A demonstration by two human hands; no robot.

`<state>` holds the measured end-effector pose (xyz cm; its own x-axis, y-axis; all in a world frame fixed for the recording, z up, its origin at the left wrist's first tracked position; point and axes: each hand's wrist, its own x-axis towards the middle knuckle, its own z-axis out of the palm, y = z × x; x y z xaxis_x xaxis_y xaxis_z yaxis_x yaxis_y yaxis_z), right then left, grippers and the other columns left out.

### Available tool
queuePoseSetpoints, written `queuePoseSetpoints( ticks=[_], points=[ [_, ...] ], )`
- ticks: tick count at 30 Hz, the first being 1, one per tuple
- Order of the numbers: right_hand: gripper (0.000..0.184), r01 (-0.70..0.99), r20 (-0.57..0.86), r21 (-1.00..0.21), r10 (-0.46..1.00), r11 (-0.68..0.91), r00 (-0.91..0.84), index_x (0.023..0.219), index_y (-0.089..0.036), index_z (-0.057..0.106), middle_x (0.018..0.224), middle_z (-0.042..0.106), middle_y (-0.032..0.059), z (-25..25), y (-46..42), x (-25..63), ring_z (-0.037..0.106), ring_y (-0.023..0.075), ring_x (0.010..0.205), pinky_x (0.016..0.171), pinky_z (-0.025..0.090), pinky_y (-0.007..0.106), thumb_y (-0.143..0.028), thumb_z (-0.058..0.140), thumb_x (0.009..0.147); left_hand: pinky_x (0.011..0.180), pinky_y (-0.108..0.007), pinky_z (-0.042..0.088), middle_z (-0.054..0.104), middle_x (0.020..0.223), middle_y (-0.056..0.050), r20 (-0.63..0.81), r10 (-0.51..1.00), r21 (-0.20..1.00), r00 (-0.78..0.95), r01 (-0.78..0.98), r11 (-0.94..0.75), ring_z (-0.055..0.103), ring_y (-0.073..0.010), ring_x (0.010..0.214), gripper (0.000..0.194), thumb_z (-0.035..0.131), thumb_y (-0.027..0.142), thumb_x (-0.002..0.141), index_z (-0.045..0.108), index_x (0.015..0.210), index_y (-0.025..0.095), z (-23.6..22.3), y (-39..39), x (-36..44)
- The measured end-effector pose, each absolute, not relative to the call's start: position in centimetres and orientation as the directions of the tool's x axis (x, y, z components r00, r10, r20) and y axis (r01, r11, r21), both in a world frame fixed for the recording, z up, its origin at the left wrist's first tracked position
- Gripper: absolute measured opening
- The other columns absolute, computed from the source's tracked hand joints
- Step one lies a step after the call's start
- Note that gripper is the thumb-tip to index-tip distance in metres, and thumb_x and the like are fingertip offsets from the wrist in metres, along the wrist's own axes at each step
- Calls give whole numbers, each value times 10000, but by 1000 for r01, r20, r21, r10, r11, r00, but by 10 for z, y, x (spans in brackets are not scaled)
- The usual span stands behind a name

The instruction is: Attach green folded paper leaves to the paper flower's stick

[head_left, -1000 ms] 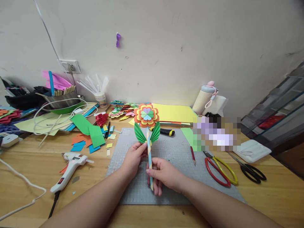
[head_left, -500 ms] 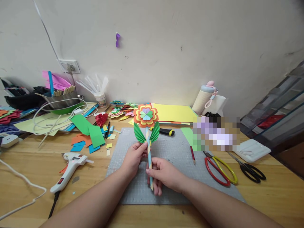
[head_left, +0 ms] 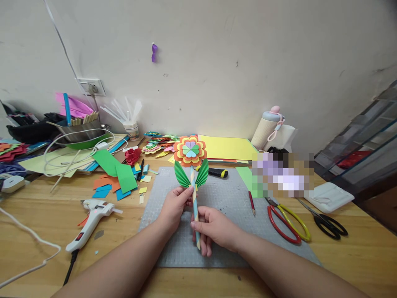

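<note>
Both my hands hold a paper flower [head_left: 190, 150] upright over the grey cutting mat [head_left: 229, 198]. Its head is layered orange, yellow, green and blue hearts, with two pleated green leaves [head_left: 182, 175] below it. My left hand [head_left: 174, 205] pinches the base of the left leaf against the striped blue-and-yellow stem [head_left: 194, 203]. My right hand [head_left: 214, 228] is wrapped round the lower stem, whose tip sticks out below the fingers.
A white glue gun [head_left: 93, 215] lies left of the mat, paper scraps [head_left: 116, 176] and finished flowers [head_left: 155, 147] behind. Right of the mat lie a pencil [head_left: 251, 203], red-and-yellow scissors [head_left: 287, 221], black scissors [head_left: 328, 223] and a white box [head_left: 329, 196]. A utility knife [head_left: 217, 171] sits behind the flower.
The flower has tipped very slightly to the left; both hands keep their hold in the same place.
</note>
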<state>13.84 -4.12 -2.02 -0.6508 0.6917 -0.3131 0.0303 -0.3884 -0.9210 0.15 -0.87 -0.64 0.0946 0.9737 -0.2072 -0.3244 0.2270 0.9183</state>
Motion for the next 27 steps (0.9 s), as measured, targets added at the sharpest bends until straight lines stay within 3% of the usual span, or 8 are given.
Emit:
queuePoseSetpoints(
  ticks=[12,18,23,27],
  points=[
    [258,59,-329,-918,671,-392,-665,855,-193,373,621,614,-27,-24,-41,138,581,115,370,313,449,192,-354,556,771,462,-192,310,497,512,33,-139,989,961,48,-235,146,421,-65,469,331,725,417,639,557,589,137,-9,-9,0],
    [273,98,-332,-928,680,-360,-653,855,-195,381,702,606,-17,-20,-41,139,580,106,377,315,430,188,-405,542,786,470,-196,310,494,508,37,-163,986,958,29,-233,166,413,-63,465,330,722,416,638,551,590,138,-8,-9,1],
    [273,171,-246,-968,830,-184,-500,870,-204,438,692,565,-44,-17,-32,148,497,72,328,285,340,181,-477,421,849,505,-212,348,510,530,27,-187,982,947,-29,-273,172,439,-77,485,342,722,436,625,559,606,136,-10,-2,-3],
    [283,321,-70,-947,951,31,-300,751,-195,473,577,498,-61,-11,-20,162,425,62,374,389,334,196,-441,402,874,541,-221,369,537,578,7,-191,972,947,-140,-286,145,475,-91,535,355,727,451,612,574,626,130,-13,4,-10]
  ],
)
